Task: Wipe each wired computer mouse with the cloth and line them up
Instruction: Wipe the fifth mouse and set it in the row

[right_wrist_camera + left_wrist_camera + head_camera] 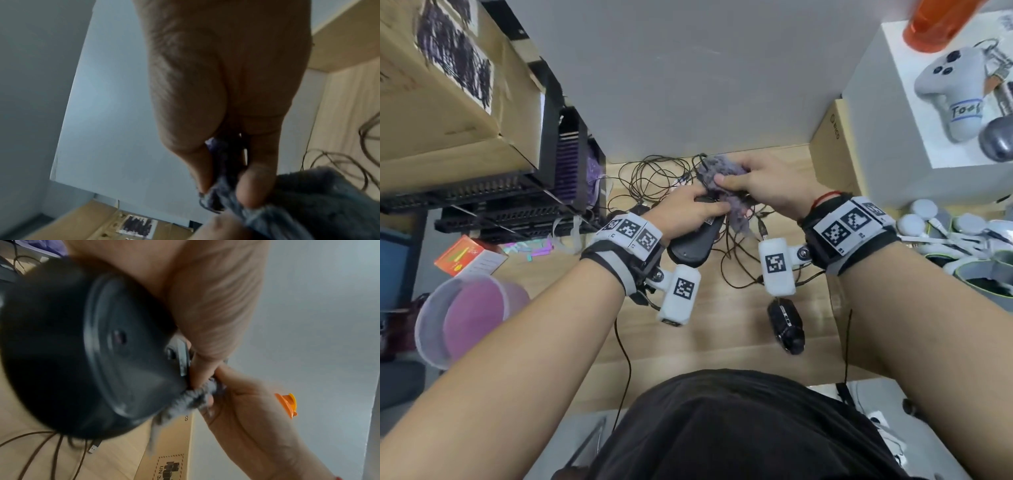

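Left hand (685, 209) grip curled round black mouse (693, 241), held above bench (722, 342), underside showing. Right hand (763, 186) grip pinching grey cloth (722, 171) against mouse front. Second mouse (786, 325) lies on bench, nearer body. Cables (654, 178) tangled behind.

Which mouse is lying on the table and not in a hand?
The black mouse near the person's body lies alone on the wooden table. The other mouse is held up in the left hand.
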`<state>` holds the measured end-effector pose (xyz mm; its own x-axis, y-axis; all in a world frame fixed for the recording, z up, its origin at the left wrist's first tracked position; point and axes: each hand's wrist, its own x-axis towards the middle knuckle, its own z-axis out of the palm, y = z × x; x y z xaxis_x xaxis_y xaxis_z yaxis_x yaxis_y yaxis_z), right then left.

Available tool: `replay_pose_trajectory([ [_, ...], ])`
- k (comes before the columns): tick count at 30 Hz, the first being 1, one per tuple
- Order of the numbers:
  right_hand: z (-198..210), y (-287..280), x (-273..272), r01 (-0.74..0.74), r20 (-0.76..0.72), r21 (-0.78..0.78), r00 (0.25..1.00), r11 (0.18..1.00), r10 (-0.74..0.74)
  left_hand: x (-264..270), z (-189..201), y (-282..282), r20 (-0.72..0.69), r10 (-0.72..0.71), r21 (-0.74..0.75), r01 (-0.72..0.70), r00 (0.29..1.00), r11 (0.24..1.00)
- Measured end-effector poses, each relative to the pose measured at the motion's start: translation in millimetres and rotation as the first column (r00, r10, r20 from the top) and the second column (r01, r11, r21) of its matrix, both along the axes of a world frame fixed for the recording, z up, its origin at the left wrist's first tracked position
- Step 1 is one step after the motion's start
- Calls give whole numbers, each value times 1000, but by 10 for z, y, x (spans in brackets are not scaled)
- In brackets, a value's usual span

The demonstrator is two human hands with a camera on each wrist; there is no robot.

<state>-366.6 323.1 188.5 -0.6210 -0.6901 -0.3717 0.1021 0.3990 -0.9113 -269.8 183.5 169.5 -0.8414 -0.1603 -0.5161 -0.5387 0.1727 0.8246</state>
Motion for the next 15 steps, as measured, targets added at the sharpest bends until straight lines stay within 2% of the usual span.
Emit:
replay_pose_trajectory([
  [2, 34, 24, 19, -9, 135, -103, 991, 995, 23, 1, -41, 23, -5, 42, -44, -42, 999, 998],
  [4, 36, 62, -20, 40, 192, -158, 981, 987, -9, 26, -68, 20, 6, 117, -36, -117, 993, 992],
  [9, -21, 144, -88, 226, 144, -142, 968, 964, -205, 98, -56, 70, 26, 141, -46, -140, 990, 989],
  [12, -19, 132, -43, 246, 214, -201, 956, 948, -202, 170, -13, 171, 67, 132, 117, -139, 989, 983],
  [15, -23, 113, 10, 229, 227, -213, 957, 950, -180, 245, -3, 247, 72, 162, 198, -174, 984, 965],
])
